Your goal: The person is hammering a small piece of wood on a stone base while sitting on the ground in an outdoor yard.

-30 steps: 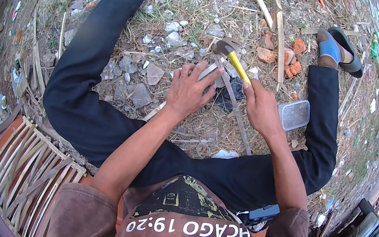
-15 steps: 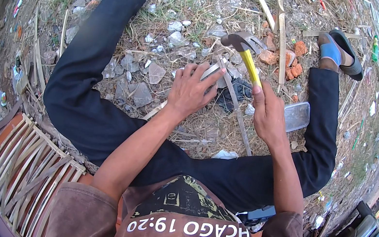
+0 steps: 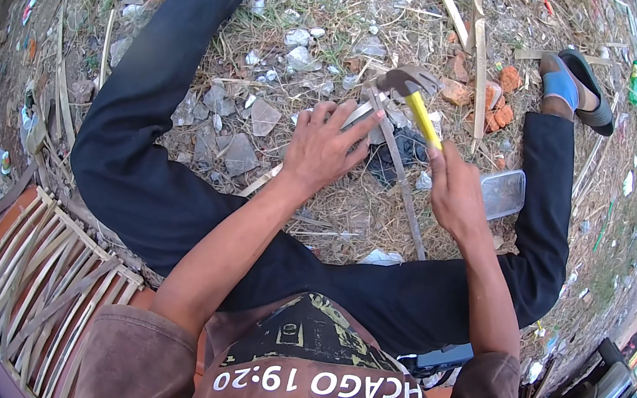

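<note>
Vs 0.5 s ago, hammer (image 3: 421,116) head's lower, now at the strips' meeting ends. R hand (image 3: 458,191) grip closed round yellow handle; L hand (image 3: 319,148) grip curled over pale strip (image 3: 358,113), holding it. Grey strip (image 3: 399,166) thin, flat; ground (image 3: 348,218) rough, dry grass w/ angular stones (image 3: 241,156).

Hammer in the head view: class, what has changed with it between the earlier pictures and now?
The right hand swung the hammer up and rightward in the view, then brought its head back down-left close to the strip ends; whether they touch is unclear. Nothing was taken hold of or let go. The left hand stayed on the pale strip.
</note>
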The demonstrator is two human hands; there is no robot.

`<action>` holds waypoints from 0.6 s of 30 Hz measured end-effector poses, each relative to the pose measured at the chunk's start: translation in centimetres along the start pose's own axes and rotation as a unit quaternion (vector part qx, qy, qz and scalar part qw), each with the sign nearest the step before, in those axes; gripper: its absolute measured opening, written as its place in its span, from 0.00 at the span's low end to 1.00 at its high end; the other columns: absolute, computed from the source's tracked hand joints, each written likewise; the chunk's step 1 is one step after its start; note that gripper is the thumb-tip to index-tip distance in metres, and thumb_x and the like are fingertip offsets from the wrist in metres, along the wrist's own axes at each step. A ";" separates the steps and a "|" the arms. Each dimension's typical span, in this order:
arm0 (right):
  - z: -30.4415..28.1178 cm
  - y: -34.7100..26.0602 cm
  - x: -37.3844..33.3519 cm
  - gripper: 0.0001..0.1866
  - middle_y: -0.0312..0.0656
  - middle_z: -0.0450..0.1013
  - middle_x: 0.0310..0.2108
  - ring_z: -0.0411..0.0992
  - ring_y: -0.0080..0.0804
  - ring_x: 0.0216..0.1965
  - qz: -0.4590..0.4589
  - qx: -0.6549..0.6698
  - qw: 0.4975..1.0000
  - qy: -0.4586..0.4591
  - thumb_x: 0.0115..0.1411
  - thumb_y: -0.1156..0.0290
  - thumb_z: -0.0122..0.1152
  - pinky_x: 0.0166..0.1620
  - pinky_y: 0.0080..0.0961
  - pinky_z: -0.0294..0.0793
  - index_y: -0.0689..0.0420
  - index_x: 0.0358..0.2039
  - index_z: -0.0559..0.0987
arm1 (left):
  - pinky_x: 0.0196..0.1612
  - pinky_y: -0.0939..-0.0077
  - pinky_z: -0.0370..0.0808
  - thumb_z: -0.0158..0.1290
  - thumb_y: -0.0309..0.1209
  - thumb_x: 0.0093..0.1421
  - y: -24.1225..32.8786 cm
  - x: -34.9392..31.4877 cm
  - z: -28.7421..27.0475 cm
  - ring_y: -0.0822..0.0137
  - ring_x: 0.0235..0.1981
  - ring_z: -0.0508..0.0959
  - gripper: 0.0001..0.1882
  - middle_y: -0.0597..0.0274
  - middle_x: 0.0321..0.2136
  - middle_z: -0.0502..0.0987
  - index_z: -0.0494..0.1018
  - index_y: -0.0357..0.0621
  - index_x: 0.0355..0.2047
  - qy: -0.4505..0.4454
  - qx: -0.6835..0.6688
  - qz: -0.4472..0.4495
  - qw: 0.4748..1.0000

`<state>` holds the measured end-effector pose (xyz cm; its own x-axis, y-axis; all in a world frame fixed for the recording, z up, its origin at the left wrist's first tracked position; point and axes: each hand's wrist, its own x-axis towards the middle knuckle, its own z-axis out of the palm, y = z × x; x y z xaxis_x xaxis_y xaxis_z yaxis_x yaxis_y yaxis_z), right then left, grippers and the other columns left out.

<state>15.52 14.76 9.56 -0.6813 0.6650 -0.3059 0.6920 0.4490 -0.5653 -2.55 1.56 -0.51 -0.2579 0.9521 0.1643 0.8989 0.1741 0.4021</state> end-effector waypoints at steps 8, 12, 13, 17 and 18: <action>0.3 -0.7 -0.4 0.16 0.57 0.68 0.16 0.70 0.63 0.19 0.006 0.021 0.998 0.052 0.73 0.61 0.47 0.23 0.53 0.63 0.61 0.35 0.68 | 0.45 0.57 0.70 0.61 0.43 0.57 0.1 -0.2 0.2 0.57 0.50 0.69 0.29 0.64 0.52 0.71 0.71 0.72 0.61 0.001 0.001 0.002 1.000; -1.2 -1.1 0.1 0.14 0.56 0.69 0.16 0.70 0.63 0.19 -0.019 -0.002 0.998 0.061 0.73 0.61 0.48 0.23 0.52 0.63 0.60 0.36 0.68 | 0.46 0.57 0.71 0.60 0.43 0.57 -0.1 -0.4 0.4 0.57 0.50 0.69 0.28 0.64 0.52 0.71 0.72 0.71 0.60 0.012 0.007 0.010 1.000; -2.1 -2.9 0.5 0.14 0.55 0.68 0.15 0.70 0.62 0.18 0.017 0.030 0.997 0.063 0.73 0.61 0.48 0.22 0.51 0.63 0.59 0.36 0.69 | 0.46 0.57 0.71 0.60 0.43 0.57 -0.3 -1.3 0.1 0.57 0.50 0.69 0.28 0.64 0.52 0.71 0.72 0.71 0.60 -0.006 0.010 -0.001 1.000; -2.4 -2.2 -1.5 0.14 0.55 0.67 0.14 0.70 0.60 0.18 0.005 0.066 0.990 0.124 0.74 0.62 0.46 0.22 0.50 0.62 0.60 0.36 0.69 | 0.46 0.59 0.71 0.62 0.41 0.56 0.8 0.7 0.5 0.57 0.49 0.69 0.29 0.63 0.51 0.71 0.72 0.70 0.60 -0.006 -0.017 0.020 1.000; -0.1 -1.4 -1.0 0.14 0.54 0.67 0.14 0.70 0.59 0.17 -0.023 0.085 0.990 0.109 0.74 0.62 0.45 0.22 0.49 0.63 0.60 0.37 0.69 | 0.47 0.59 0.71 0.62 0.40 0.56 -0.1 -0.4 -0.3 0.56 0.49 0.69 0.30 0.63 0.51 0.70 0.72 0.70 0.61 -0.007 0.003 -0.001 1.000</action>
<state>15.27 13.49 10.70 -0.6312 0.7672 -0.1141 0.5986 0.3882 -0.7007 -2.63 1.07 -0.33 -0.2551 0.9552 0.1503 0.9001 0.1778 0.3977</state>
